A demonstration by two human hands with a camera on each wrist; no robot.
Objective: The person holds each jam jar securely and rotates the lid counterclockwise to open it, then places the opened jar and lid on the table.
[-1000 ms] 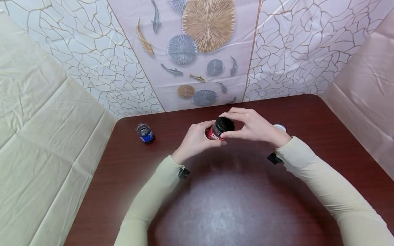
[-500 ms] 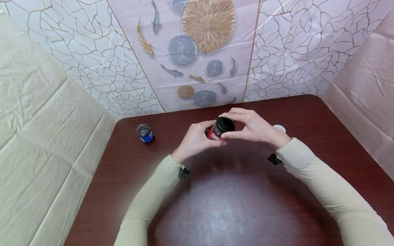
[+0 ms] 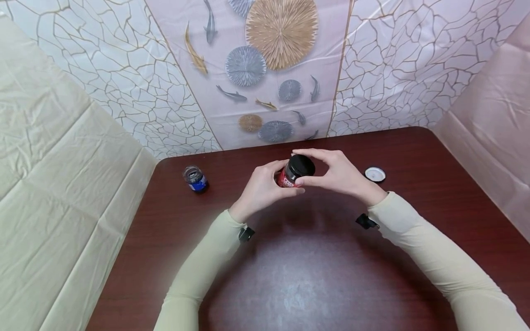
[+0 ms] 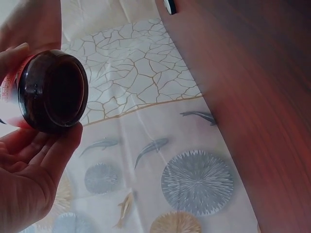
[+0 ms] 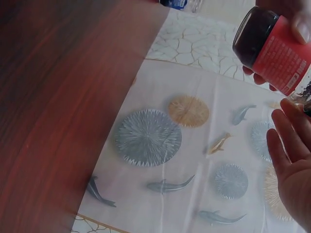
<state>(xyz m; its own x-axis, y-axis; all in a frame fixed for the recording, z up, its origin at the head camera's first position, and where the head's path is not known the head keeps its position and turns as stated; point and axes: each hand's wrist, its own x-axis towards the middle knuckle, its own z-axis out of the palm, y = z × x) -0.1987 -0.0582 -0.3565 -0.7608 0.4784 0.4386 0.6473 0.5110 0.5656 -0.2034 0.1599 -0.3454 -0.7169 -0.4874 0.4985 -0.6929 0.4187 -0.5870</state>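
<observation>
My left hand (image 3: pixel 262 187) grips the body of a glass jar with a red label (image 3: pixel 285 180), held tilted above the table. A black lid (image 3: pixel 301 166) tops the jar, and my right hand (image 3: pixel 337 174) pinches it between thumb and fingers at opposite sides. The left wrist view looks at the dark bottom of the jar (image 4: pixel 56 92). Dark bits show through the glass near the lid end in the right wrist view, where fingers wrap the red label (image 5: pixel 284 56).
A small lidless jar with a blue label (image 3: pixel 197 182) stands at the back left of the dark red wooden table (image 3: pixel 165 239). A round white lid (image 3: pixel 375 174) lies on the right, beyond my right wrist. Patterned cloth (image 3: pixel 281 82) hangs behind the table.
My right hand and forearm have shifted slightly, its fingers turned a little round the black lid. More of the white lid shows. My left hand has barely moved.
</observation>
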